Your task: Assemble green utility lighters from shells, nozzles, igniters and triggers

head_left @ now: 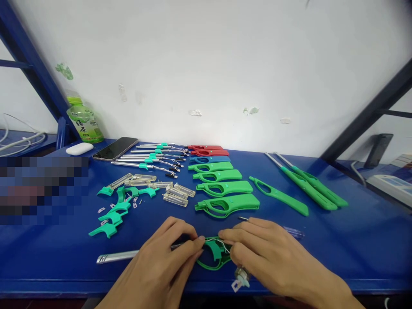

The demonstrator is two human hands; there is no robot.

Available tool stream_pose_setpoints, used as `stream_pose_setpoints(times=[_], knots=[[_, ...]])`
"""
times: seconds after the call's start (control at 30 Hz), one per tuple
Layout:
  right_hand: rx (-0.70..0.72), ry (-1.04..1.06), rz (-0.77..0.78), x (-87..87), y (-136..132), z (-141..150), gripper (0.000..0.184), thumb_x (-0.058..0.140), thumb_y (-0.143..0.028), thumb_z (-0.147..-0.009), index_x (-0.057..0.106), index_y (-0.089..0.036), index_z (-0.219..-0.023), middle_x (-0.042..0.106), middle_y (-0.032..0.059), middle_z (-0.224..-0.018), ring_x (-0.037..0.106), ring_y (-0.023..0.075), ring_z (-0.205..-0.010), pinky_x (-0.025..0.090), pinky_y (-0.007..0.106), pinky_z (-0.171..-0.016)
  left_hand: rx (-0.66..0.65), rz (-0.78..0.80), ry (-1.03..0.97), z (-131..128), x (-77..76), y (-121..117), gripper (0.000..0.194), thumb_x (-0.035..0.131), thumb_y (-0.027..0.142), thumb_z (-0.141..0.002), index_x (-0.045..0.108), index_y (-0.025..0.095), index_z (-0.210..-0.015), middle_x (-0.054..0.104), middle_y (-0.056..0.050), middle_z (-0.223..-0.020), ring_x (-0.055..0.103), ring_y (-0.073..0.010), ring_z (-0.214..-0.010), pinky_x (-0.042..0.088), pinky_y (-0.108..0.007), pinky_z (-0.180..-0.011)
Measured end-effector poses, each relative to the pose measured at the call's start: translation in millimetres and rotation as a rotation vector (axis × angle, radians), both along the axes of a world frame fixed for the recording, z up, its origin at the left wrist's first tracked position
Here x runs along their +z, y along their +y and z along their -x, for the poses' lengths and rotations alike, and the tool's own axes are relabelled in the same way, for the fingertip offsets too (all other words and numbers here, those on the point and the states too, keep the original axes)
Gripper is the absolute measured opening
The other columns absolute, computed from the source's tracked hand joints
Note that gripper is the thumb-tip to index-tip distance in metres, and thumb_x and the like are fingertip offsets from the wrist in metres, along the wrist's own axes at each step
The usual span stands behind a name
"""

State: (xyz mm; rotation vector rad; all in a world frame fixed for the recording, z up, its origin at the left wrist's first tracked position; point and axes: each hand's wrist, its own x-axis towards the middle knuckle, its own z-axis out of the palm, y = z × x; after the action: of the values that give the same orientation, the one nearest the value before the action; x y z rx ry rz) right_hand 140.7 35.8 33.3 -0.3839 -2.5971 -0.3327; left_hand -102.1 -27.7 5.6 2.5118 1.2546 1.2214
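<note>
At the table's near edge, my left hand (167, 253) pinches the front end of a green lighter housing (207, 266). A silver lighter tube (117, 256) sticks out to the left from beneath this hand. Inside the opened housing sits a teal trigger (215, 249). My right hand (267, 253) has its fingers closed over the rear of the housing, where a white wire (222, 242) runs under the fingertips. Below the right hand, a clear fuel tank's valve end with a small white tab (236, 285) shows; the hand hides the rest. A screwdriver (293, 232) lies partly behind the right hand.
Silver tubes with wires (138, 165), clear tanks (175, 197) and teal triggers (112, 219) lie left. Green housings (230, 204), red housings (209, 152) and a blue one (209, 159) are mid-table; lighters with tubes (309, 186) lie right. A phone (116, 148) and bottle (84, 122) stand back left.
</note>
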Motion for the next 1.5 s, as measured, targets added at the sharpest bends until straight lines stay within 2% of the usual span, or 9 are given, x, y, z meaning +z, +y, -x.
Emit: stream_pose_setpoints(times=[0.27, 0.37, 0.53, 0.73, 0.9, 1.07, 1.23, 1.37, 1.5], knots=[[0.013, 0.050, 0.005, 4.9, -1.5, 1.5, 0.048, 0.030, -0.013, -0.114, 0.057, -0.020, -0.075, 0.080, 0.0005, -0.093, 0.066, 0.0105, -0.071, 0.050, 0.028, -0.073, -0.015, 0.013, -0.008, 2.2, -2.8, -0.5, 0.028, 0.053, 0.003, -0.101, 0.068, 0.022, -0.114, 0.066, -0.004, -0.103, 0.061, -0.0157, -0.091, 0.056, -0.025, -0.078], [0.016, 0.094, 0.057, 6.0, 0.7, 0.2, 0.043, 0.034, -0.013, -0.114, 0.057, -0.020, -0.078, 0.079, 0.0012, -0.093, 0.068, 0.0112, -0.074, 0.051, 0.027, -0.075, -0.013, 0.037, 0.011, 1.9, -2.4, -0.2, 0.028, 0.053, 0.003, -0.102, 0.068, 0.022, -0.116, 0.066, -0.004, -0.105, 0.062, -0.0156, -0.093, 0.056, -0.025, -0.078], [-0.006, 0.075, 0.266, 3.5, 4.2, -4.5, 0.028, 0.042, -0.016, -0.112, 0.063, -0.020, -0.094, 0.078, 0.0030, -0.098, 0.072, 0.0125, -0.089, 0.055, 0.024, -0.085, -0.015, 0.027, 0.005, 1.6, -0.5, -0.9, 0.030, 0.054, 0.002, -0.101, 0.068, 0.023, -0.116, 0.066, -0.003, -0.106, 0.061, -0.0151, -0.093, 0.056, -0.025, -0.079], [-0.035, -0.001, 0.232, -1.0, 5.6, -6.9, 0.024, 0.045, -0.008, -0.107, 0.063, -0.021, -0.096, 0.076, 0.0023, -0.088, 0.072, 0.0134, -0.079, 0.054, 0.024, -0.079, -0.011, 0.013, 0.002, 1.7, -0.8, 1.3, 0.030, 0.053, 0.001, -0.101, 0.068, 0.022, -0.117, 0.065, -0.003, -0.105, 0.061, -0.0139, -0.094, 0.056, -0.023, -0.079], [-0.045, 0.112, 0.295, -3.4, 7.0, -9.3, 0.034, 0.038, 0.005, -0.093, 0.058, -0.023, -0.098, 0.079, -0.0007, -0.089, 0.074, 0.0121, -0.075, 0.053, 0.023, -0.075, -0.029, 0.000, 0.006, 1.8, -3.0, 1.1, 0.018, 0.053, 0.005, -0.104, 0.065, 0.018, -0.103, 0.065, -0.005, -0.104, 0.059, -0.0140, -0.092, 0.055, -0.023, -0.079], [-0.064, 0.161, 0.289, -6.2, 7.7, -8.1, 0.043, 0.039, 0.008, -0.081, 0.055, -0.025, -0.104, 0.081, -0.0051, -0.096, 0.079, 0.0122, -0.083, 0.054, 0.023, -0.077, -0.041, 0.024, 0.038, 2.2, -3.5, -0.4, 0.019, 0.052, 0.005, -0.105, 0.066, 0.017, -0.110, 0.064, -0.006, -0.107, 0.059, -0.0146, -0.093, 0.055, -0.024, -0.080], [-0.066, 0.215, 0.248, -6.4, 6.8, -2.1, 0.042, 0.040, 0.008, -0.085, 0.055, -0.025, -0.105, 0.083, -0.0041, -0.100, 0.081, 0.0131, -0.087, 0.055, 0.023, -0.079, -0.033, 0.021, 0.059, 2.7, -4.7, -1.0, 0.020, 0.050, 0.006, -0.106, 0.065, 0.018, -0.112, 0.064, -0.006, -0.107, 0.060, -0.0151, -0.093, 0.056, -0.025, -0.080], [-0.069, 0.261, 0.226, -4.1, 2.4, 2.3, 0.031, 0.044, 0.003, -0.093, 0.053, -0.026, -0.100, 0.084, -0.0029, -0.099, 0.080, 0.0127, -0.079, 0.054, 0.022, -0.070, -0.018, 0.030, 0.041, 2.9, -5.4, -2.5, 0.024, 0.050, 0.008, -0.107, 0.066, 0.021, -0.120, 0.065, -0.004, -0.107, 0.064, -0.0140, -0.094, 0.057, -0.023, -0.081], [-0.055, 0.324, 0.265, -4.3, -0.6, 4.8, 0.026, 0.052, 0.000, -0.097, 0.052, -0.025, -0.096, 0.084, -0.0037, -0.104, 0.080, 0.0107, -0.081, 0.055, 0.020, -0.072, 0.015, 0.021, 0.025, 3.4, -5.4, -3.4, 0.026, 0.051, 0.009, -0.106, 0.067, 0.023, -0.120, 0.068, -0.001, -0.106, 0.067, -0.0120, -0.093, 0.058, -0.021, -0.082]])
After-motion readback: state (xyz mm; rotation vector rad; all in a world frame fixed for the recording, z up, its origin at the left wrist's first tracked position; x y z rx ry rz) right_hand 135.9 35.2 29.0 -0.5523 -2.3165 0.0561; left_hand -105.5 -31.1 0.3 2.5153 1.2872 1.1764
